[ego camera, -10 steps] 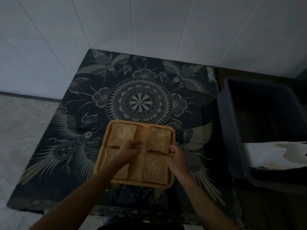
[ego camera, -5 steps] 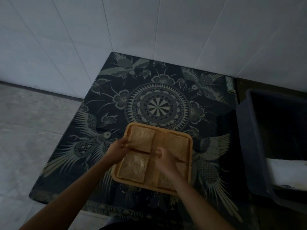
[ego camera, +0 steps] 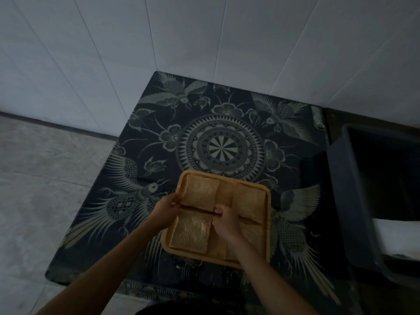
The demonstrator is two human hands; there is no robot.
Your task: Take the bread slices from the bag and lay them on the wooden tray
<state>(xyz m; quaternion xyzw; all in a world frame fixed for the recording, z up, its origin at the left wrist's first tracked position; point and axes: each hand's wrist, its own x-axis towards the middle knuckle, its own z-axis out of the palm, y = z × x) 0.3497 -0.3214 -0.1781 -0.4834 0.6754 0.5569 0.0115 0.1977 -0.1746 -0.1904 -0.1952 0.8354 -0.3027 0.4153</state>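
Note:
A wooden tray (ego camera: pixel 268 223) lies near the front of the patterned table and holds several bread slices. The far-left slice (ego camera: pixel 200 193) is pinched along its near edge by both hands. My left hand (ego camera: pixel 167 209) grips its left corner at the tray's rim. My right hand (ego camera: pixel 223 222) grips its right corner over the tray's middle. The far-right slice (ego camera: pixel 248 203) and the near-left slice (ego camera: pixel 191 233) lie flat. My right hand and wrist partly hide the near-right slice (ego camera: pixel 254 235). The white bag (ego camera: pixel 400 235) lies in a bin on the right.
A dark plastic bin (ego camera: pixel 341 178) stands close to the table's right side. A dark cloth (ego camera: pixel 222 146) with bird and mandala patterns covers the table. White tiled walls meet behind it. The floor (ego camera: pixel 45 178) drops away on the left.
My left hand has moved from the tray's middle to its left rim. My right hand has moved from the right rim to the middle. The view has shifted left.

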